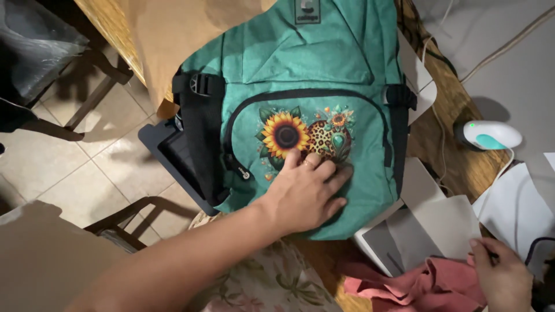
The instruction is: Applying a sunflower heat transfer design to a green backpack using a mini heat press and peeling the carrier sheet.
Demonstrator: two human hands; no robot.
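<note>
One green backpack point(315, 75) lies flat on a wooden table point(457, 156), with its front side up. On its front pocket is one picture point(305, 136): a heart with spots like a leopard and two sunflowers, one big and one small. Two black straps run down the bag, one on each side, and one black buckle point(199, 84) sits near the top of the strap at the picture's left.

The left hand point(306, 193) lies flat on the pocket, fingers spread a little, fingertips touching the bottom edge of the picture. It holds nothing; it just presses on the cloth.

The right hand point(502, 276) is well apart from it, low by the table's near edge. Its fingers are curled around a thin dark thing, too small to tell what it is. This hand rests beside one pink cloth point(416, 286), all bunched up.

Between the bag and the right hand lie a few sheets of white paper point(445, 222). Farther back sits one small white and teal heat press point(491, 136) with a tiny green light on. One sheet of brown paper point(173, 34) lies under the top of the bag. One black tray point(173, 156) pokes out from under the bag over the tile floor point(75, 167).
</note>
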